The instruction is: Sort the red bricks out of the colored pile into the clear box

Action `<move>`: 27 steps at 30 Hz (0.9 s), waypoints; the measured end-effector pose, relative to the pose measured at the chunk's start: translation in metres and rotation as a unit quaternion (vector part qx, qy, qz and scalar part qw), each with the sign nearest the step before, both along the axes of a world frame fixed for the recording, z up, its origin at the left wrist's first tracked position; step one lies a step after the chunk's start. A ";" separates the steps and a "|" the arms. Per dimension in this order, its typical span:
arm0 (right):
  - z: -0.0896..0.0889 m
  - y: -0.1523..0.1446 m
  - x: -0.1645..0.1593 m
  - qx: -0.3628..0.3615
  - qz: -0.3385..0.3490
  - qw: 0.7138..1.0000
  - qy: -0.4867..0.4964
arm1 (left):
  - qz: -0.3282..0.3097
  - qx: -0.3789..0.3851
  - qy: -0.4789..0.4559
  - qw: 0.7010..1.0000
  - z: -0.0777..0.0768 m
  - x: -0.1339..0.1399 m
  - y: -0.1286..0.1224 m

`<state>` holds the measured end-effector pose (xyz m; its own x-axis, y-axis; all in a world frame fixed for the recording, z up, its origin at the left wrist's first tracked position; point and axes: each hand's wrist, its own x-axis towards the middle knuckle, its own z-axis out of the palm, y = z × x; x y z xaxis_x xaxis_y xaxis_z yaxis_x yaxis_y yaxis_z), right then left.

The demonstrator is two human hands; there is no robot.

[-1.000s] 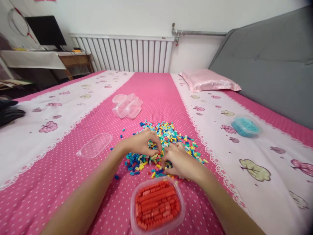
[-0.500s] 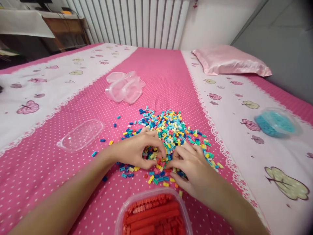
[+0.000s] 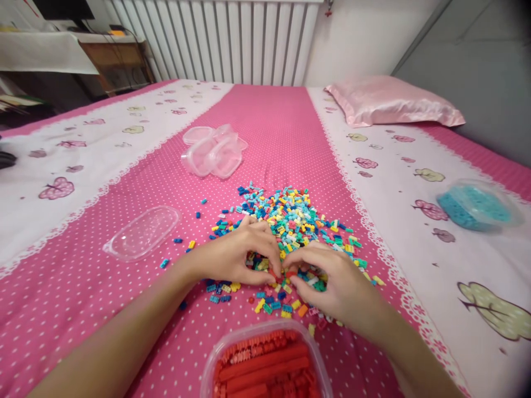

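Note:
A heap of small multicoloured toy building bricks (image 3: 292,215) lies on the bed, and both hands work at its near side. My left hand (image 3: 244,249) curls over the bricks, thumb and index finger closed on a small red brick (image 3: 273,273). Facing it, my right hand (image 3: 338,273) pinches another red brick (image 3: 291,273) between thumb and index fingertip. The two sets of fingertips almost meet. Just below the hands stands a clear plastic box (image 3: 209,359), filled with red bricks (image 3: 265,367), some joined in long rows.
A clear lid (image 3: 143,233) lies left of the heap. Empty clear containers and lids (image 3: 213,152) are stacked farther back. On the right sits a tub of turquoise bricks (image 3: 475,207). Behind are a pink pillow (image 3: 394,102) and a radiator (image 3: 215,41).
My right hand has closed its thumb and index finger around a red brick and moved slightly nearer my left. The left fingers have drawn together on a red brick. The view has shifted slightly.

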<state>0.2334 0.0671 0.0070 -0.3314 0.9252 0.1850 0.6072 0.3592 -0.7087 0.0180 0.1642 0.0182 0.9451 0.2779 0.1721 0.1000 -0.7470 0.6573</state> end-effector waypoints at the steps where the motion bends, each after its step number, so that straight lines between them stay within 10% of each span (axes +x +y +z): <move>1: -0.001 0.001 0.001 -0.002 0.003 1.000 0.006 | 0.002 0.003 0.009 1.000 0.001 -0.001 0.000; 12: -0.001 -0.001 0.002 -0.032 -0.058 0.994 0.087 | 0.004 0.034 0.172 0.984 0.031 -0.022 -0.019; 27: -0.007 -0.004 -0.005 -0.181 -0.035 0.955 0.232 | 0.022 0.154 0.178 0.972 0.019 -0.008 -0.039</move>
<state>0.2284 0.0634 0.0004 -0.2269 0.9731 -0.0397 0.2102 0.0091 -0.9776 0.0098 0.1255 0.0372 0.9485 0.3062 -0.0816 0.3159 -0.8929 0.3209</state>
